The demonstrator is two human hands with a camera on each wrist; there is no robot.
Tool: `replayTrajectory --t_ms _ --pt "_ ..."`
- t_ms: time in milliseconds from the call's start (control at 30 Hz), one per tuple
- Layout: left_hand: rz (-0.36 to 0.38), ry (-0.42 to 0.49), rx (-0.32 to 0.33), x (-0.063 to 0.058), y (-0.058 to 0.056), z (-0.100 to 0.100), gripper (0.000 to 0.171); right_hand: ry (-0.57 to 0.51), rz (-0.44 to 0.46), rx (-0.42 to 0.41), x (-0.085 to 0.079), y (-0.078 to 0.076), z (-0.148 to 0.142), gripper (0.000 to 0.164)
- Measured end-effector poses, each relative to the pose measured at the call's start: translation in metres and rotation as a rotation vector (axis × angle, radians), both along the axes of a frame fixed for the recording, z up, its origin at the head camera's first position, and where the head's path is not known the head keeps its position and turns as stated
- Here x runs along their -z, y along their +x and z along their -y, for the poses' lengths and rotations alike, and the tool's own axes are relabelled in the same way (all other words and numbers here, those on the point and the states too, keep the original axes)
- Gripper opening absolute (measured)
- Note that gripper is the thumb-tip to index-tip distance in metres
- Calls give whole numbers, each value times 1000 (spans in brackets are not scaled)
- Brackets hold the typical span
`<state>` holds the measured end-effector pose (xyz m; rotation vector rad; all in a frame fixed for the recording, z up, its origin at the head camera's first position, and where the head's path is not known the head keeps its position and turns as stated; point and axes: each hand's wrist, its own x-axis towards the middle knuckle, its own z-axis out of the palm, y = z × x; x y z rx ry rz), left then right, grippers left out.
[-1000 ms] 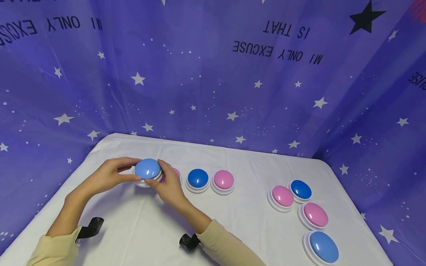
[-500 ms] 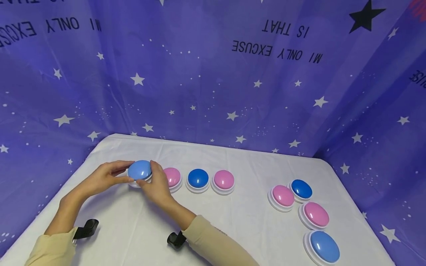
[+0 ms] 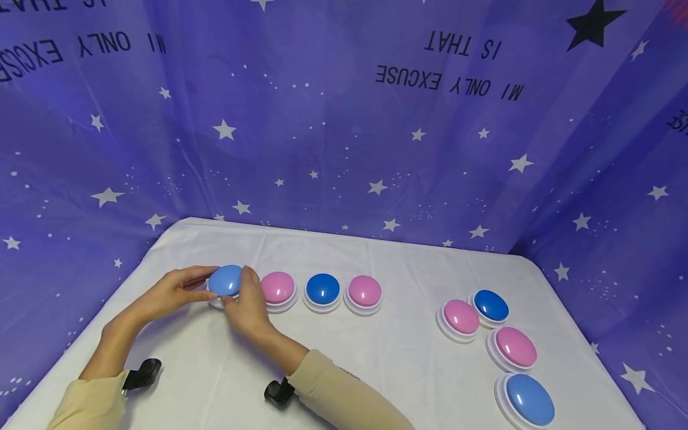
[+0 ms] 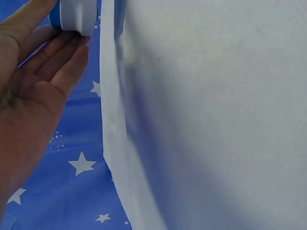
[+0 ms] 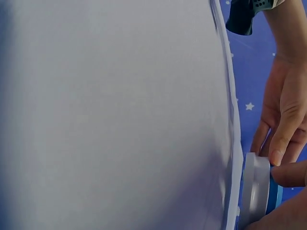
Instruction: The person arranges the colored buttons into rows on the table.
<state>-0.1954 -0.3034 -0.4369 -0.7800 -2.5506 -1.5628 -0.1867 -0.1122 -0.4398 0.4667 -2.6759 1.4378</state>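
Note:
A light-blue dome push button [image 3: 224,279] on a white round base is at the left end of a row in the head view. My left hand [image 3: 174,291] grips its left side, thumb in front and fingers behind. From the right, my right hand [image 3: 249,309] holds the same button between thumb and fingers, covering part of its base. The right wrist view shows the white base [image 5: 256,187] between both hands, and the left wrist view catches its underside edge [image 4: 79,17]. I cannot tell whether the base touches the cloth. Just right stands a pink button [image 3: 278,287].
A dark-blue button [image 3: 323,288] and another pink button [image 3: 365,291] continue the row. On the right are a pink button [image 3: 461,316], a dark-blue one [image 3: 491,304], another pink one [image 3: 516,346] and a light-blue one [image 3: 530,399]. A white cloth [image 3: 408,370] covers the table.
Both hands have moved the light-blue button left and slightly down, away from the neighbouring pink button, which was partly hidden and now shows fully. The other buttons have stayed put.

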Motion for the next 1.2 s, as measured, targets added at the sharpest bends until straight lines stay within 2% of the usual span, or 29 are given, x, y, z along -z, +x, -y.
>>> replayTrajectory --t_ms 233,467,633,867,1200 --pt "48 8 45 9 -1 4 50 3 41 4 4 0 3 66" --pt "74 11 67 12 -2 5 51 43 22 0 4 0 4 67" --pt "113 37 100 12 -2 5 52 91 94 -7 -2 1 4 73" --pt "129 50 85 14 -1 5 53 167 201 -16 -8 1 5 80" --pt "155 -7 46 8 2 5 57 87 238 -3 -6 4 4 84"
